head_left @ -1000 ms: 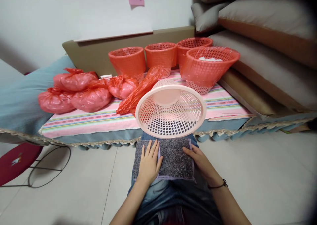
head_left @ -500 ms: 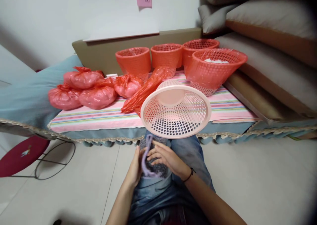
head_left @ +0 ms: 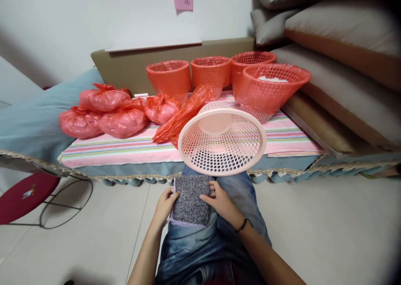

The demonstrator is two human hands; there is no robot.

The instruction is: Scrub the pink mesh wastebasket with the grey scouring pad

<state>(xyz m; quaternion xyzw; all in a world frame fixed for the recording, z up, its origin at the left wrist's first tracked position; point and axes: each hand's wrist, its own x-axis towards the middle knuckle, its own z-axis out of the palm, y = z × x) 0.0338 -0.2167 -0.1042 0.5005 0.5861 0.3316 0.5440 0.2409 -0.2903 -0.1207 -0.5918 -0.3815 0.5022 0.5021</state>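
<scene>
A speckled grey, folded square cleaning cloth point(head_left: 191, 200) with lilac edging lies over my thigh in jeans. My left hand point(head_left: 166, 203) pinches its left edge, thumb on top and fingers underneath. At the opposite edge, my right hand point(head_left: 222, 202) grips the cloth between thumb and fingers; a dark band circles that wrist. Just beyond my hands, a pale pink mesh basket point(head_left: 216, 170) lies tipped on its side, its wide mouth towards me. A crumpled red plastic bag point(head_left: 175, 124) lies beside and partly behind the basket.
Several red-bagged baskets point(head_left: 169, 82) stand at the back of the striped cover point(head_left: 125, 157). Tied red bags point(head_left: 122, 122) sit at the left. Stacked cushions point(head_left: 347, 34) rise on the right. A dark red stool point(head_left: 28, 197) stands on the floor at left.
The cloth has gone from partly turned up, with its lilac edge raised, to a flat square. My right hand has moved from over it to its right edge; my left hand has shifted slightly left.
</scene>
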